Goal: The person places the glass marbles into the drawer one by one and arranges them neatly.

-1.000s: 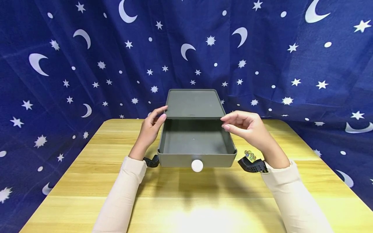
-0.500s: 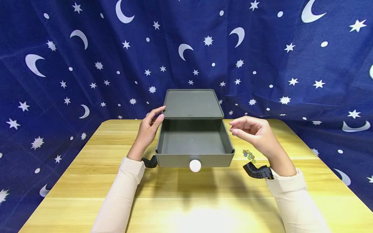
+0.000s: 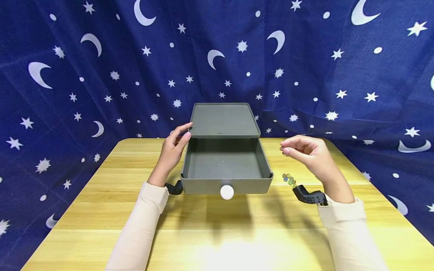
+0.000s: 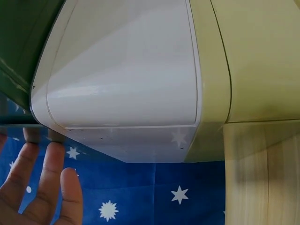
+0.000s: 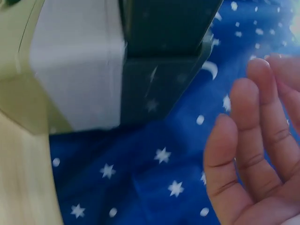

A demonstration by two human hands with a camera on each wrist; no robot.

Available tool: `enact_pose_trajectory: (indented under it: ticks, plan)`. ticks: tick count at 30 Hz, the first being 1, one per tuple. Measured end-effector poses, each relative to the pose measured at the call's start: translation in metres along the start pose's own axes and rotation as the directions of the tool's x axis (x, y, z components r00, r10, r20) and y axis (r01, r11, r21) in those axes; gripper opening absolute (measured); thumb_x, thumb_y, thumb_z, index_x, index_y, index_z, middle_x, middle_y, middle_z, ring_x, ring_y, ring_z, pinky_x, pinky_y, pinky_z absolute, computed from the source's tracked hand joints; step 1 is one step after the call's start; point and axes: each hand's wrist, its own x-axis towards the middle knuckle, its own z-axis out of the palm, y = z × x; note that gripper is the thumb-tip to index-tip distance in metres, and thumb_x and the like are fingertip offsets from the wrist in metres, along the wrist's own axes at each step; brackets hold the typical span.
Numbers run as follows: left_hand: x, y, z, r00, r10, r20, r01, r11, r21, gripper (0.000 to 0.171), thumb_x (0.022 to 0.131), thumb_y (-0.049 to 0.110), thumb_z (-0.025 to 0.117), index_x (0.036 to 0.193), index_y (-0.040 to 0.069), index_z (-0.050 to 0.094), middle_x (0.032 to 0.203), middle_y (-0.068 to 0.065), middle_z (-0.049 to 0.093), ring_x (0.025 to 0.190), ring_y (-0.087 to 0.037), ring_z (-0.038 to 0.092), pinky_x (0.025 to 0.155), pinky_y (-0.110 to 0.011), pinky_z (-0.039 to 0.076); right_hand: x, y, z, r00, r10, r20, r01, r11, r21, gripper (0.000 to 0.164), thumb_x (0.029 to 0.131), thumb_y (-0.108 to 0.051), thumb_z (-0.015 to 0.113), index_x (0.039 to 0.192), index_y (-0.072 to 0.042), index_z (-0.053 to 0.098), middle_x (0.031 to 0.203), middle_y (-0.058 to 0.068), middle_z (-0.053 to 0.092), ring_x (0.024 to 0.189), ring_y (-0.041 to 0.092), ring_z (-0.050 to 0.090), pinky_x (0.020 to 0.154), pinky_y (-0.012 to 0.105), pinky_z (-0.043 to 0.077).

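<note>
A drawer unit stands mid-table; its grey top (image 3: 223,118) has a raised rim. From it the dark grey drawer (image 3: 203,186) sticks out toward me, with a round white knob (image 3: 226,192) on its front and nothing seen inside. My left hand (image 3: 172,150) touches the unit's left side near the top, fingers relaxed; the left wrist view shows those fingers (image 4: 49,173) along the dark upper tier. To the right of the unit, my right hand (image 3: 310,152) hovers apart from it, fingers loosely bent and holding nothing that shows. Below it several small glass marbles (image 3: 289,178) lie on the table.
Under the dark tier are a white tier (image 4: 126,70) and a yellow tier (image 4: 262,61). Wooden table (image 3: 129,210) surrounds the unit. Behind hangs a blue curtain (image 3: 142,30) with moons and stars. Black wrist mounts (image 3: 310,196) jut inward below each hand.
My right hand has left the drawer's right edge and moved away to the right. The marbles now show more fully. My left hand keeps its place, and the drawer stays pulled out.
</note>
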Motion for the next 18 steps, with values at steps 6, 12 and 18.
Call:
enact_pose_trajectory:
  ticks: [6,12,18]
  plan:
    - [0.000,0.000,0.000,1.000,-0.002,-0.003,0.002,1.000,-0.003,0.042,0.112,0.018,0.057,0.151,0.007,0.062,0.154,-0.014,0.059,0.122,-0.033,0.064,0.099,-0.027,0.047,-0.002,0.015,-0.016,0.997,0.080,0.008,-0.080,0.995,-0.053,0.029,0.097,0.016,0.065,0.106,-0.006,0.081,0.098,-0.006,0.080,0.088,0.004,0.075,0.080,0.017,0.056]
    - [0.001,0.000,0.001,1.000,-0.006,-0.001,0.006,1.000,0.002,0.042,0.112,0.019,0.057,0.152,0.008,0.062,0.153,-0.014,0.059,0.121,-0.033,0.064,0.099,-0.028,0.047,-0.003,0.031,-0.025,0.993,0.114,-0.003,-0.114,0.993,-0.006,0.033,0.098,0.017,0.063,0.107,-0.009,0.082,0.100,-0.006,0.081,0.089,0.005,0.075,0.080,0.017,0.056]
    - [0.000,0.001,0.001,1.000,-0.012,0.000,0.012,1.000,0.002,0.042,0.112,0.019,0.057,0.152,0.008,0.062,0.153,-0.014,0.058,0.124,-0.034,0.063,0.101,-0.033,0.048,-0.005,0.044,-0.031,0.989,0.151,0.002,-0.151,0.989,-0.005,0.040,0.099,0.016,0.063,0.107,-0.018,0.083,0.102,-0.008,0.081,0.090,0.004,0.074,0.079,0.017,0.055]
